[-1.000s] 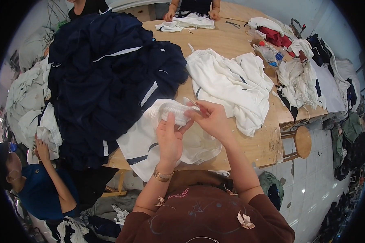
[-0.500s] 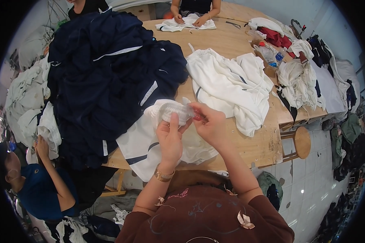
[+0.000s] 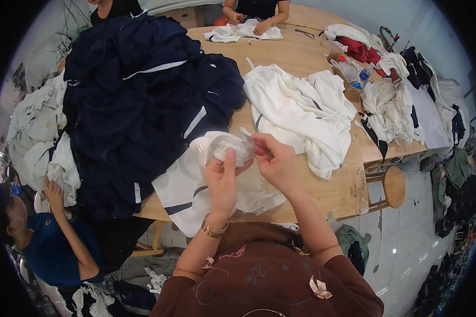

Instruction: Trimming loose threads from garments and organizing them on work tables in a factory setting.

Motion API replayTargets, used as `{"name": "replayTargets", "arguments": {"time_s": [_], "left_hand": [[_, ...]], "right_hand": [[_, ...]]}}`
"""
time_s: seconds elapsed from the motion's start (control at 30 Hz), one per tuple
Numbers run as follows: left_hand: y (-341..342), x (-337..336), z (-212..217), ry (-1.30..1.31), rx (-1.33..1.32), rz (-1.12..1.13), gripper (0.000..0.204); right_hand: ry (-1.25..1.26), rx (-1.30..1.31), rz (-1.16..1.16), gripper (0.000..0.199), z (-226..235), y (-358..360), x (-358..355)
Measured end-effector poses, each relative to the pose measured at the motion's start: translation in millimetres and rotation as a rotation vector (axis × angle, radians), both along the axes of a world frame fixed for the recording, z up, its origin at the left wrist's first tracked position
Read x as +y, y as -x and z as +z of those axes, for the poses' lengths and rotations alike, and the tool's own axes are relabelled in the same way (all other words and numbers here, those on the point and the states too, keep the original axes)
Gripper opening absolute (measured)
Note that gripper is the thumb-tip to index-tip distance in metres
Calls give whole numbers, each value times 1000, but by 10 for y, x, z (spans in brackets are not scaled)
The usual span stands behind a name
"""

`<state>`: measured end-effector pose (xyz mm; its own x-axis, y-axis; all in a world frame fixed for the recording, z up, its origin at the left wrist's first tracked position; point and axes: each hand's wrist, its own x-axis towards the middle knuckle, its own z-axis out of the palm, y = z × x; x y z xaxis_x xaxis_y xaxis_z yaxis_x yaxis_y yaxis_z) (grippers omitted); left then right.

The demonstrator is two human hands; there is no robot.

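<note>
A white garment with dark stripes hangs over the table's near edge, its gathered, elastic-looking band bunched up in front of me. My left hand is closed on that band, thumb on top. At the band's right end my right hand pinches the cloth, where a small pale flap stands up. Two glossy red spots show at the right fingertips; whether they are nails or a small tool I cannot tell. Just beyond lies a heap of white garments with drawstrings.
A big navy garment pile covers the table's left side. Scissors lie on the wooden table at the far side. Cloth and a box sit at right, above a stool. One person works across the table, another at left.
My hands and the bunched band have shifted very slightly, keeping their hold. At left, the other person's hand has moved a little on the pale cloth.
</note>
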<state>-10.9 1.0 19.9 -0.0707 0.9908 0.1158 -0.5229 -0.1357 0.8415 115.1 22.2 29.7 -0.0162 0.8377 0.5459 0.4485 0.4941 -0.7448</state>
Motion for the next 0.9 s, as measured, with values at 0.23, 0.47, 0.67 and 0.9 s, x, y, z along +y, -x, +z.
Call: {"name": "replayTargets", "arguments": {"time_s": [0.23,0.47,0.67,0.9], "left_hand": [[5,-2,-9,-57,84,13,25],[22,13,17,7,37,-10,26],[-3,11,39,-30,49,17,25],[-11,26,22,-15,4,-4,24]], "right_hand": [[-38,-296,9,25,150,-1,-22],[217,72,12,22,82,-19,28],[57,-27,26,24,123,-13,-27],[80,237,-70,15,-45,-1,67]]}}
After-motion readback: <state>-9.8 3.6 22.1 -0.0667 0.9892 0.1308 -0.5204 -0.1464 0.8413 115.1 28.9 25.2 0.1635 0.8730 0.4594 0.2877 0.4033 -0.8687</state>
